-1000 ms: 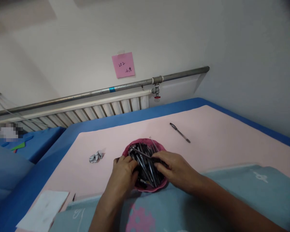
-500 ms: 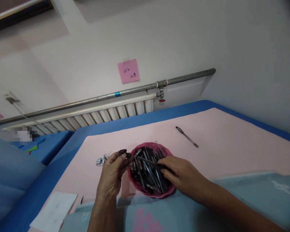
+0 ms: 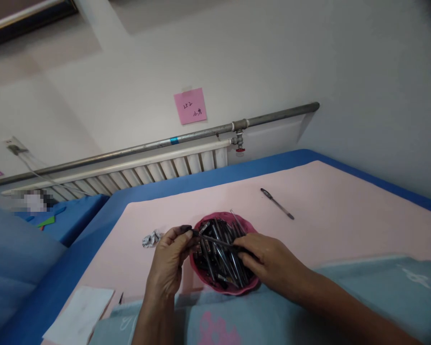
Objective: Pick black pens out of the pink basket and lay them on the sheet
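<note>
Pens with dark and clear barrels fill a round pink basket (image 3: 225, 290) in front of me. Over its left rim, my left hand (image 3: 172, 256) pinches a small dark piece (image 3: 186, 229); its kind I cannot make out, and the fingertips look blackened. My right hand (image 3: 269, 254) is closed around a slim dark pen (image 3: 217, 241) above the basket. This pen slants left, its far end meeting the left fingertips. Whether it touches the dark piece is unclear. The pen's near end is hidden in my right hand.
A single pen (image 3: 277, 204) lies on the pink table cover (image 3: 345, 211) beyond the basket. Crumpled paper (image 3: 151, 238) is left of it, and a white sheet (image 3: 79, 314) with a small dark object (image 3: 121, 298) lies nearer. A radiator (image 3: 172, 167) runs along the wall.
My left hand has shifted slightly right and down, and its fingers have closed in to the pen's far end. The right hand stays almost still.
</note>
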`<action>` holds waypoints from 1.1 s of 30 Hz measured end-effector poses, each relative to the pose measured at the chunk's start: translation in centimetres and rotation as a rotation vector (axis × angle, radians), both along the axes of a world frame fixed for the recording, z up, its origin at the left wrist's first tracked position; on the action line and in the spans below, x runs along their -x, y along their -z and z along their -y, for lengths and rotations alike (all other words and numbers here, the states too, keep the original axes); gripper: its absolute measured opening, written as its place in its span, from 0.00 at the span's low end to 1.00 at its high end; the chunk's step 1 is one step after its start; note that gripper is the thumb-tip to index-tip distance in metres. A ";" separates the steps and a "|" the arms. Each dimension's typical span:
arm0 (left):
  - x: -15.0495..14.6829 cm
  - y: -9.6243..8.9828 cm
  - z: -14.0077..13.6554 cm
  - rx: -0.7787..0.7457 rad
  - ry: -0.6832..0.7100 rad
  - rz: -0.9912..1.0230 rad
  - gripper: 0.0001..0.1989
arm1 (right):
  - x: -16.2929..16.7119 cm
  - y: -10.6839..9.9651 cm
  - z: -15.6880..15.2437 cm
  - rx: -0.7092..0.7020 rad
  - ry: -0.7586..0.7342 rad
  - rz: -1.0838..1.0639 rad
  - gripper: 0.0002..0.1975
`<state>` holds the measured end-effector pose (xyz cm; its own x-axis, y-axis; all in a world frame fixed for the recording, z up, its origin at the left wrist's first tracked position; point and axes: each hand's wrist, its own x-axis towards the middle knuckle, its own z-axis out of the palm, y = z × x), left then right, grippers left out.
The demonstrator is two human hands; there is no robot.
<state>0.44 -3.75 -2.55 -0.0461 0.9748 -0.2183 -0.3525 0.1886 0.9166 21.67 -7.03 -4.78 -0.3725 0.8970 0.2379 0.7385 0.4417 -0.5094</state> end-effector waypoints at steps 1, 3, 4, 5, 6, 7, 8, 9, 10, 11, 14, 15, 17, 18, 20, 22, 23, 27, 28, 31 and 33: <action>0.0 0.0 0.0 0.003 0.004 0.002 0.13 | 0.0 0.0 0.0 0.001 -0.001 0.002 0.12; 0.0 0.1 0.0 0.007 0.014 -0.002 0.13 | 0.0 0.0 0.0 -0.004 -0.004 0.003 0.12; -0.1 0.1 0.0 0.007 0.019 -0.008 0.13 | 0.0 0.0 0.0 -0.006 -0.005 0.002 0.12; -0.1 0.2 0.0 0.007 0.024 -0.016 0.13 | 0.0 0.0 0.0 -0.009 -0.005 0.001 0.12; -0.2 0.2 0.1 0.006 0.029 -0.025 0.13 | 0.0 0.0 0.0 -0.010 -0.006 0.001 0.12; -0.3 0.3 0.1 0.004 0.032 -0.036 0.13 | 0.1 -0.1 0.0 -0.009 -0.005 0.003 0.12; -0.3 0.3 0.1 -0.001 0.034 -0.047 0.13 | 0.1 -0.1 0.0 -0.009 -0.003 0.006 0.11; -0.4 0.3 0.1 -0.007 0.033 -0.059 0.13 | 0.1 -0.1 0.0 -0.011 -0.001 0.010 0.12; -0.4 0.4 0.2 -0.013 0.032 -0.070 0.13 | 0.1 -0.1 0.1 -0.013 0.000 0.013 0.12; -0.5 0.4 0.2 -0.019 0.032 -0.080 0.13 | 0.1 -0.1 0.1 -0.017 0.000 0.015 0.12; -0.4 0.5 0.2 -0.021 0.033 -0.093 0.13 | 0.2 -0.1 0.2 -0.037 -0.013 0.017 0.11; -0.4 0.5 0.2 -0.021 0.032 -0.094 0.14 | 0.2 -0.1 0.2 -0.047 -0.024 0.021 0.11; -0.3 0.5 0.1 -0.024 0.029 -0.100 0.14 | 0.2 -0.1 0.3 -0.080 -0.045 0.035 0.11; -0.3 0.5 0.1 -0.026 0.027 -0.104 0.14 | 0.2 -0.1 0.4 -0.100 -0.054 0.044 0.11; -0.3 0.4 0.1 -0.028 0.025 -0.112 0.15 | 0.3 -0.1 0.5 -0.146 -0.062 0.061 0.11; -0.3 0.4 0.1 -0.028 0.021 -0.117 0.15 | 0.3 -0.2 0.7 -0.181 -0.067 0.073 0.11; -0.3 0.4 0.1 -0.029 0.021 -0.117 0.15 | 0.3 -0.3 0.8 -0.188 -0.069 0.075 0.12; -0.6 0.3 0.2 -0.033 0.035 -0.099 0.14 | 0.4 -0.7 0.9 -0.112 -0.057 0.026 0.12; -0.7 0.3 0.3 -0.028 0.036 -0.089 0.14 | 0.4 -0.8 0.9 -0.073 -0.050 -0.006 0.11; -1.0 0.2 0.3 -0.008 0.037 -0.046 0.15 | 0.6 -1.3 0.9 0.065 -0.042 -0.157 0.11; -1.2 0.2 0.3 -0.004 0.040 -0.005 0.15 | 0.8 -1.5 0.9 0.167 -0.045 -0.275 0.10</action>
